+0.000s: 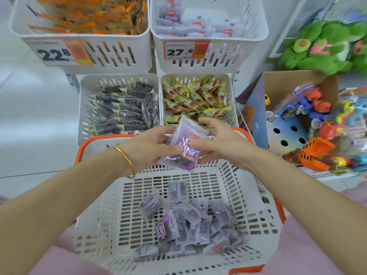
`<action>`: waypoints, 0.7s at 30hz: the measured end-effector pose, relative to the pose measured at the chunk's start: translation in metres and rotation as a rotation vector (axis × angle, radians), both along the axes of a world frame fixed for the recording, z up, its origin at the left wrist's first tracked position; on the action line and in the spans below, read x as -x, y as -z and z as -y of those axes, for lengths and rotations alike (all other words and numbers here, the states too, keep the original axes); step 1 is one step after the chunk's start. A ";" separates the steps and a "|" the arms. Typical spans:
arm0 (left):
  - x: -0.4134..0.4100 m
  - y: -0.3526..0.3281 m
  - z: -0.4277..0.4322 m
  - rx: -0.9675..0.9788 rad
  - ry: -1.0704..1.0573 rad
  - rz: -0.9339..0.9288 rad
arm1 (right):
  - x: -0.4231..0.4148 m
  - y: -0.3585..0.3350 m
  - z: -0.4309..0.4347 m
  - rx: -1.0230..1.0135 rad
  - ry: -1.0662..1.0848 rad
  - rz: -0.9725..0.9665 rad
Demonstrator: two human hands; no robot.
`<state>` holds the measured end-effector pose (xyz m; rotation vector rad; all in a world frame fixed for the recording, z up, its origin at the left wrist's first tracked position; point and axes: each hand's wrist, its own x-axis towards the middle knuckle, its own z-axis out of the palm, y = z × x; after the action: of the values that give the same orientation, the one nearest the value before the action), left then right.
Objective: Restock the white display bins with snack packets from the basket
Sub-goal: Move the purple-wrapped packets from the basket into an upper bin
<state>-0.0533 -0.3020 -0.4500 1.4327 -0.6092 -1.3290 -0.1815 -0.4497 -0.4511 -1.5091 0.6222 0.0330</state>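
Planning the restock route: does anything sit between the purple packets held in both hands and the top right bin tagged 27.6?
Nothing visible does. The left hand and right hand hold the purple packets above the basket; the top right bin is open-topped, and the yellow-packet bin lies lower, beneath the route.

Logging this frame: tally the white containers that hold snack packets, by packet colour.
Orange packets: 1, the upper left white slotted plastic bin
Pale purple packets: 2, the upper right white slotted bin and the white basket with orange rim
Dark packets: 1, the lower left white bin
Yellow packets: 1, the lower right white bin
Total: 5
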 end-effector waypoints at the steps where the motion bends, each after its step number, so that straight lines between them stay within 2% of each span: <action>1: 0.000 0.001 -0.001 0.000 -0.020 -0.012 | -0.001 0.001 -0.004 0.003 0.014 0.006; 4: -0.003 0.003 -0.005 -0.005 -0.005 0.012 | -0.007 -0.001 -0.012 0.064 0.006 0.040; 8: -0.009 0.001 -0.007 0.013 -0.181 0.008 | -0.011 -0.007 -0.001 0.152 0.070 0.071; 12: -0.014 -0.003 -0.010 0.044 -0.319 -0.056 | -0.006 -0.014 0.019 0.137 0.037 0.079; 17: -0.014 -0.007 -0.005 0.033 -0.351 -0.141 | -0.009 -0.019 0.020 0.024 -0.015 0.221; 21: -0.016 -0.007 0.000 0.007 -0.376 -0.195 | -0.011 -0.022 0.017 0.052 -0.013 0.253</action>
<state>-0.0373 -0.3016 -0.4434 1.3154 -0.2017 -1.1449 -0.1707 -0.4667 -0.4291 -1.5375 0.4124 -0.1627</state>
